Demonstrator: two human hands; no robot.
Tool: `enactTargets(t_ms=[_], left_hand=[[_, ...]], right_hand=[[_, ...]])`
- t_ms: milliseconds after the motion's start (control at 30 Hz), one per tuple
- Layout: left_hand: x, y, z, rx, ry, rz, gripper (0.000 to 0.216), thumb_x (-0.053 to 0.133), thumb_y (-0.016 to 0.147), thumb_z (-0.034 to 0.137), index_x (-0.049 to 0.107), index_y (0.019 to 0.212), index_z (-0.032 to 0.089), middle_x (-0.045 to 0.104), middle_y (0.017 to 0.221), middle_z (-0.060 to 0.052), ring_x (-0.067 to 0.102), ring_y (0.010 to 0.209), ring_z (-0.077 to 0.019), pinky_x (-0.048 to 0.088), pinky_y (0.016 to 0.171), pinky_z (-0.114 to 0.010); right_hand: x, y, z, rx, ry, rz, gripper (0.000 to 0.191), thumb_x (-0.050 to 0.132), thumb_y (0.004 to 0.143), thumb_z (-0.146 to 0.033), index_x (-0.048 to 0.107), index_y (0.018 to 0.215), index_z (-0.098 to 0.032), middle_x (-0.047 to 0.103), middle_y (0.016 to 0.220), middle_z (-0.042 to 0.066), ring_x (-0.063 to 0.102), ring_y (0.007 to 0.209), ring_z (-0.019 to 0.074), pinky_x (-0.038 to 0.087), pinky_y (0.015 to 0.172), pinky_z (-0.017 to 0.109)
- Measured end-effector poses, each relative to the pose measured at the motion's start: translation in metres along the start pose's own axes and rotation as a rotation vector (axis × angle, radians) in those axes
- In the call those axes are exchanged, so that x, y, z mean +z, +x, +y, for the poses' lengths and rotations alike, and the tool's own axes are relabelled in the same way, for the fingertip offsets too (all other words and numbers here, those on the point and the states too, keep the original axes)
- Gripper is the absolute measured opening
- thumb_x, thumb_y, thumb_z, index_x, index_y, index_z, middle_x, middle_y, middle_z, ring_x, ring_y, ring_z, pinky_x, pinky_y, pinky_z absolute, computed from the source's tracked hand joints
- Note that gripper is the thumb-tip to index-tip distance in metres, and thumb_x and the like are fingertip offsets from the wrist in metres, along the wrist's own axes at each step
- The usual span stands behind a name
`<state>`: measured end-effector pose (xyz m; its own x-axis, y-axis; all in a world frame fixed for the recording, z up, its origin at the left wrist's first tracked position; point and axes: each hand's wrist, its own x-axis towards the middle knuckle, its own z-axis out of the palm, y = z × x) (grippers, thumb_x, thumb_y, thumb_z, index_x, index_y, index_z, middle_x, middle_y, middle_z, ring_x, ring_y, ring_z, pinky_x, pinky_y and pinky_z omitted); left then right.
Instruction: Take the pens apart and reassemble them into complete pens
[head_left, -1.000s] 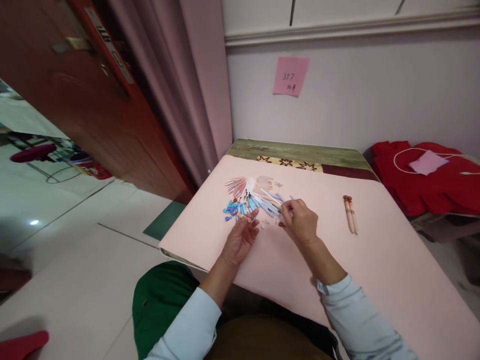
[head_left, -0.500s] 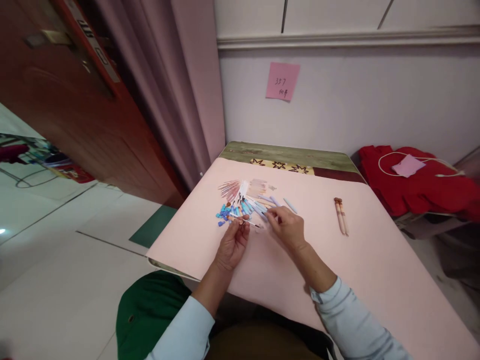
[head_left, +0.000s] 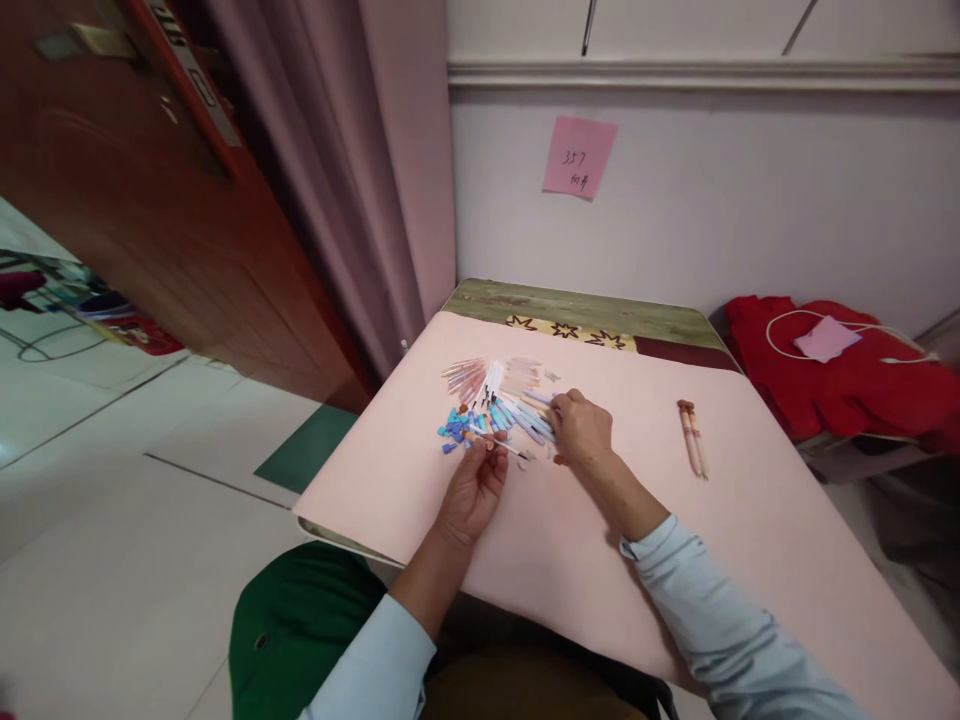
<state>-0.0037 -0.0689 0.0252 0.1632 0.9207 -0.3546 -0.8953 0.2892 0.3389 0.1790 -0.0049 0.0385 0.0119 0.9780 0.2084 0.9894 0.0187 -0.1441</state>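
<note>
My left hand point(head_left: 474, 490) pinches a thin white pen refill point(head_left: 511, 449) with a dark tip, near a small brownish piece at its fingertips. Just beyond those fingers lies a pile of small blue pen parts point(head_left: 451, 428). My right hand point(head_left: 585, 428) is closed, its fingers bent down over the right ends of pale blue and lilac pen barrels point(head_left: 529, 418). Its fingertips are partly hidden, but they seem to grip one barrel. Behind the pile, white refills point(head_left: 493, 378) lie between two fans of brownish and pinkish slim parts point(head_left: 522, 374).
Two pens with brown tops point(head_left: 691, 440) rest on the pink table cover point(head_left: 757, 540) to the right. A red cloth point(head_left: 862, 370) with a white cable is beyond the table's right edge. A pink note point(head_left: 580, 158) sticks to the wall. A wooden door point(head_left: 187, 230) stands at left.
My right hand has moved slightly up and over the barrel ends, covering a pale blue barrel that lay apart. My left hand keeps its pinch. The view has shifted a little.
</note>
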Motion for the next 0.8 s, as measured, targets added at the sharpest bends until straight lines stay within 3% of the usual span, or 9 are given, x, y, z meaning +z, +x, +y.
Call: enactTargets(t_ms=[167, 267, 400, 600, 800], left_hand=[[-0.001, 0.001, 0.000, -0.014, -0.019, 0.001, 0.006, 0.061, 0.088, 0.012, 0.065, 0.084, 0.009, 0.070, 0.095, -0.009, 0.066, 0.070, -0.0072, 0.058, 0.064, -0.015], [-0.003, 0.001, 0.001, -0.022, -0.028, -0.018, 0.006, 0.061, 0.088, 0.012, 0.065, 0.084, 0.009, 0.070, 0.095, -0.009, 0.066, 0.070, -0.0072, 0.057, 0.064, -0.015], [-0.004, 0.002, 0.000, -0.023, -0.019, -0.028, 0.007, 0.061, 0.088, 0.013, 0.065, 0.084, 0.009, 0.070, 0.095, -0.009, 0.066, 0.070, -0.0073, 0.057, 0.063, -0.014], [-0.006, 0.002, -0.002, -0.015, -0.016, -0.056, 0.005, 0.063, 0.086, 0.013, 0.065, 0.084, 0.009, 0.070, 0.096, -0.010, 0.065, 0.068, -0.0065, 0.057, 0.061, -0.015], [-0.009, -0.001, -0.001, -0.004, -0.005, -0.059, 0.004, 0.063, 0.085, 0.013, 0.066, 0.085, 0.009, 0.071, 0.097, -0.010, 0.065, 0.068, -0.0065, 0.056, 0.061, -0.014]], right_hand=[[-0.022, -0.024, 0.003, 0.059, 0.162, 0.083, 0.019, 0.054, 0.090, -0.034, 0.069, 0.093, -0.023, 0.070, 0.094, 0.005, 0.062, 0.073, 0.0165, 0.033, 0.059, 0.026], [-0.038, -0.063, 0.006, 0.169, 0.509, 0.046, 0.019, 0.061, 0.083, -0.041, 0.068, 0.089, -0.024, 0.067, 0.071, 0.000, 0.058, 0.059, 0.0154, 0.037, 0.057, 0.025], [-0.046, -0.115, 0.008, 0.239, 0.982, -0.084, 0.035, 0.063, 0.081, -0.046, 0.070, 0.103, -0.021, 0.065, 0.075, 0.001, 0.049, 0.054, 0.0126, 0.038, 0.050, 0.024], [-0.043, -0.137, -0.002, 0.322, 1.057, -0.098, 0.031, 0.065, 0.077, -0.045, 0.074, 0.092, -0.019, 0.057, 0.060, -0.001, 0.043, 0.051, 0.0114, 0.034, 0.047, 0.023], [-0.046, -0.135, -0.012, 0.305, 1.042, -0.095, 0.031, 0.065, 0.076, -0.044, 0.073, 0.091, -0.019, 0.060, 0.065, 0.000, 0.042, 0.051, 0.0110, 0.033, 0.047, 0.023]])
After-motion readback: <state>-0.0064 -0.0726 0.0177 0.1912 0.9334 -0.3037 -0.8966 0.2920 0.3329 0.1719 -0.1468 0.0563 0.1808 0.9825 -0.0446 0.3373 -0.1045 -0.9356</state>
